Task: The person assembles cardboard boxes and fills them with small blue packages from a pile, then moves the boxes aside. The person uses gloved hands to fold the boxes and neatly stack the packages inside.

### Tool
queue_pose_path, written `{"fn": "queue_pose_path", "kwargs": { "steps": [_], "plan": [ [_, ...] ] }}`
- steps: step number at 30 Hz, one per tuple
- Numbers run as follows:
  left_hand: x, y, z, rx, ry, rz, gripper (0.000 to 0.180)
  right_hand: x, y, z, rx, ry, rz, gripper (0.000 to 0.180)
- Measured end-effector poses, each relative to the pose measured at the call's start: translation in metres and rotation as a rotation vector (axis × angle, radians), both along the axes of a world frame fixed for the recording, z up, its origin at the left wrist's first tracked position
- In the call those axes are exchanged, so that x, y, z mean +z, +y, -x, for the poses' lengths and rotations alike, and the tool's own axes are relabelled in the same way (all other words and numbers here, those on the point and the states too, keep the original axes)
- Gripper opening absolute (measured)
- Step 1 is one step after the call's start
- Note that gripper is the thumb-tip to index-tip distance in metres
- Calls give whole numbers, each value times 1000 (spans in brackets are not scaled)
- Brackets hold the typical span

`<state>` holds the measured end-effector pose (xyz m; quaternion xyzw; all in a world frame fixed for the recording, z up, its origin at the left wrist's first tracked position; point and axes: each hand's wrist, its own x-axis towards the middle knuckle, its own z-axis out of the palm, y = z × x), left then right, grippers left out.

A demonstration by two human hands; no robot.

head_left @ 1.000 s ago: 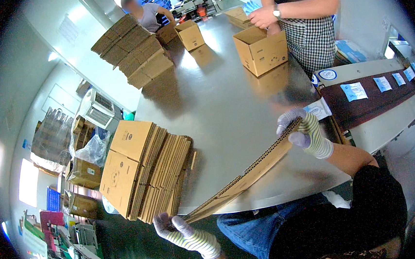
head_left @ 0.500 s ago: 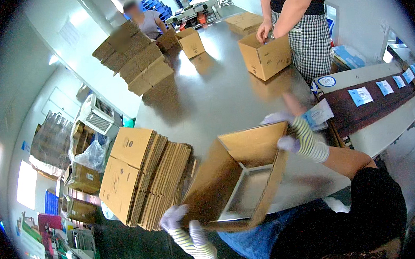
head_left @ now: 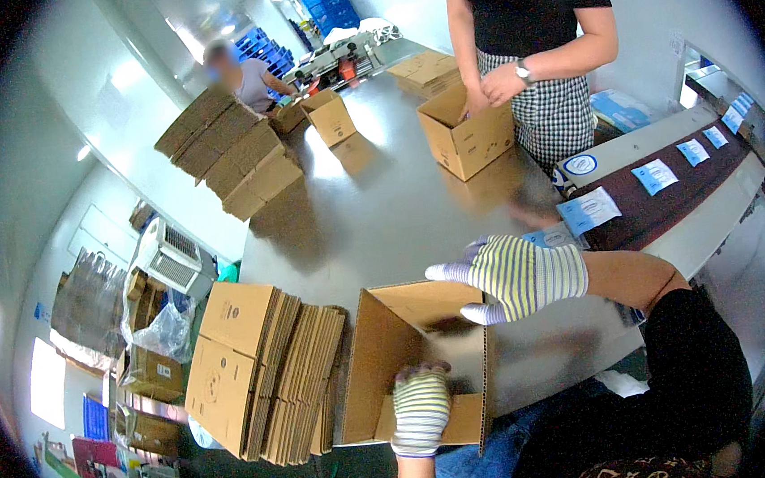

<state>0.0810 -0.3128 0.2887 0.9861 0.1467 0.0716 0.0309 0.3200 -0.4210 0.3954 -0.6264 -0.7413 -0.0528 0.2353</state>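
An open cardboard box [head_left: 377, 365] stands at the near edge of the metal table, its inside facing up. My left hand [head_left: 421, 409], in a striped knit glove, reaches down into it with fingers extended toward the bottom. Over the box's far right corner lies my right hand [head_left: 529, 274], gloved alike, its forefinger stretched out and thumb apart. I see nothing held in either hand. Flattened cardboard boxes [head_left: 262, 370] stand stacked just left of the open box.
A conveyor [head_left: 646, 218] carrying blue-and-white packets [head_left: 656, 177] runs along the right. Across the table [head_left: 337, 233], a co-worker's hands [head_left: 489, 89] reach into another carton [head_left: 473, 137]. More folded cardboard [head_left: 236, 152] is piled at far left, near another person [head_left: 254, 85].
The box has come down onto the table edge and turned more upright. My left hand has left its near rim and gone inside; my right hand has shifted left over the corner.
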Motion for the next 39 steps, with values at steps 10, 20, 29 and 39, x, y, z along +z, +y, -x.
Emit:
{"fn": "queue_pose_path", "kwargs": {
  "steps": [10, 20, 29, 39],
  "plan": [
    [23, 1, -20, -25, -183, -36, 32, 0, 1, -19, 117, -21, 103, 55],
    [37, 5, -18, 190, -1050, 366, 15, 8, 61, 4, 291, -112, 639, 44],
    [68, -10, 7, 138, -845, 622, 17, -70, 83, 31, -71, -200, 99, 36],
    [37, -21, -15, 114, -269, 0, 28, -54, 66, 27, -38, -124, 133, 37]
  ]
}}
